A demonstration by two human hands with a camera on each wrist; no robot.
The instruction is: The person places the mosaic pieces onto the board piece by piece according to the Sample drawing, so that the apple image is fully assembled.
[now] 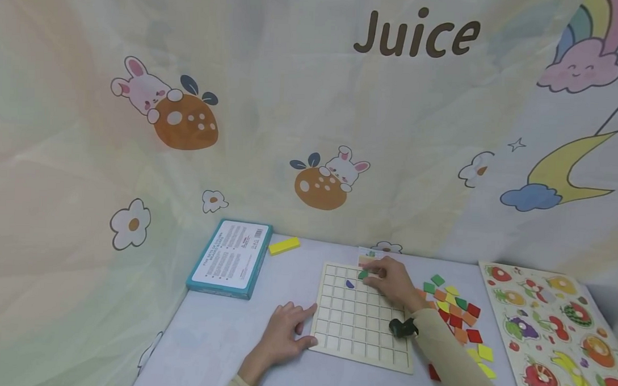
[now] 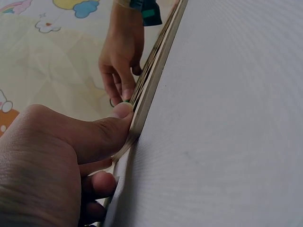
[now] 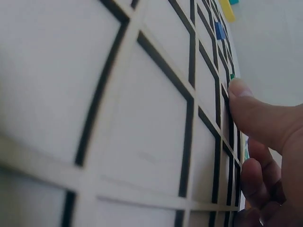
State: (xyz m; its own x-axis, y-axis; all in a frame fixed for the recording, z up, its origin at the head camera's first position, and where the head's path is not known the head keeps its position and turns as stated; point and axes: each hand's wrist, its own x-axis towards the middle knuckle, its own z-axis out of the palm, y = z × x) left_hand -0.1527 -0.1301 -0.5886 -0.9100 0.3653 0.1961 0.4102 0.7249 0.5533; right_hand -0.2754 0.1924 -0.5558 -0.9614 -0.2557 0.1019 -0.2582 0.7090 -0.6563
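Note:
A pale wooden grid board (image 1: 346, 319) lies on the table. My left hand (image 1: 284, 329) is at its left side, thumb and index finger spread along the edge; the thumb (image 2: 120, 113) presses the rim in the left wrist view. Over the far rows, my right hand (image 1: 391, 280) pinches a small green piece (image 1: 363, 274) between thumb and fingers. The piece is mostly covered by the fingertips. A blue half-round piece (image 1: 350, 284) sits on the grid just left of it, also seen in the right wrist view.
Several red, orange, yellow and green pieces (image 1: 455, 321) lie scattered right of the board. Farther right is a fruit puzzle board (image 1: 544, 343). A teal-edged box (image 1: 230, 258) and a yellow block (image 1: 284, 246) are at the back left. A small printed card (image 1: 366, 256) lies behind the grid.

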